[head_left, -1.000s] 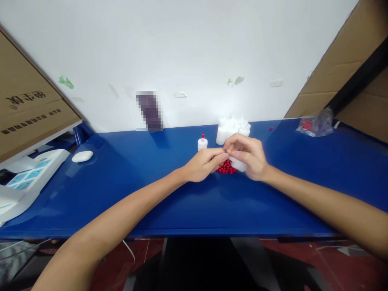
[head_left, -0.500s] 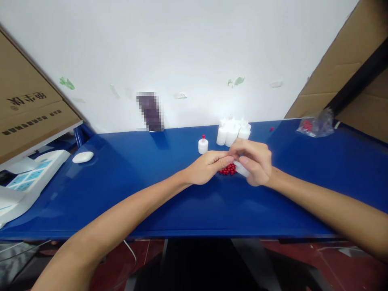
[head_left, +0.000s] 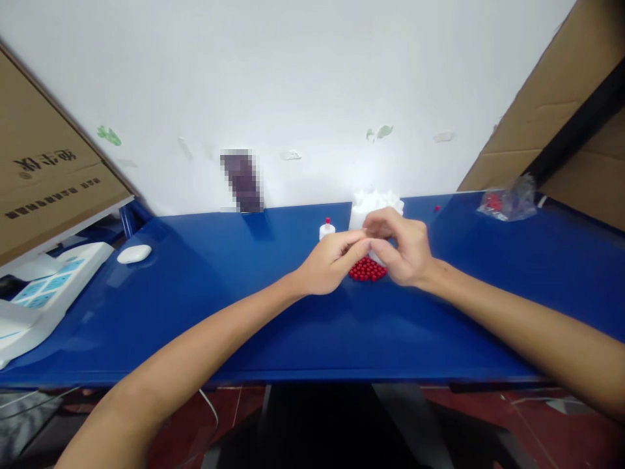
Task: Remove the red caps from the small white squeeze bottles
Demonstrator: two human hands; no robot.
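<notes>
My left hand (head_left: 333, 264) and my right hand (head_left: 401, 251) meet at the fingertips above the middle of the table. A small white plastic bottle (head_left: 377, 256) is held in my right hand, mostly covered by its fingers. My left thumb and fingers pinch together at the bottle's end; what they hold there is hidden. Right below lies a pile of small red caps (head_left: 367, 270). Just beyond my left hand stands a white bottle with a red cap (head_left: 327, 230). Several white bottles (head_left: 374, 200) stand grouped behind my right hand.
On the blue table (head_left: 234, 312) are a white oval case (head_left: 133, 254) and a white device with blue panels (head_left: 53, 286) at left. A clear bag with red pieces (head_left: 508, 200) and a loose red cap (head_left: 437, 208) lie at right. Cardboard boxes (head_left: 49, 150) flank the table.
Both hands have moved slightly up and left with the bottle, and their fingertips are closer together. More of the red cap pile shows; the standing capped bottle is now partly covered.
</notes>
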